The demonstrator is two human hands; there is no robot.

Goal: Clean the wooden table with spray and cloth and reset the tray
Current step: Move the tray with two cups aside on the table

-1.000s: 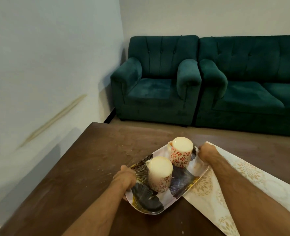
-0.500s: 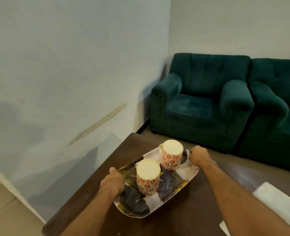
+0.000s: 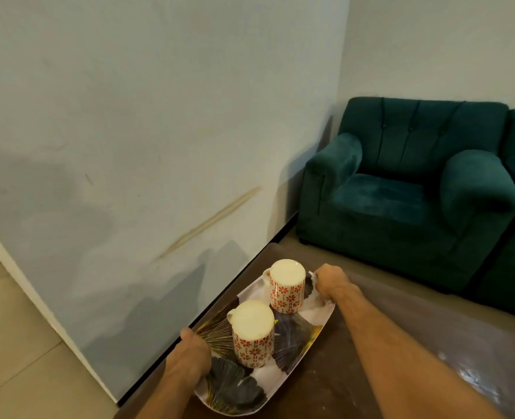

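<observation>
The tray (image 3: 303, 337) is held at both short ends over the left edge of the wooden table (image 3: 335, 376), partly overhanging toward the wall (image 3: 129, 116), with its long axis running diagonally from near-left to far-right. The grip of the left hand (image 3: 189, 358) is curled round the near end, thumb on the rim; the grip of the right hand (image 3: 332, 281) is curled round the far end. Neither hand is nearer than the other, since each is already at its own end. Whether the tray rests on the table or is lifted cannot be told. Two upright mugs (image 3: 286, 285) with red flower prints and pale interiors stand on it, well between the hands. The tray is an oblong with rounded corners and a raised rim, glossy and probably melamine, printed with dark and gold leaf fans. The table is dark brown, with pale dusty smears on its surface. It is judged that the tray must be kept level along its long axis, or the smooth mugs may slide.
</observation>
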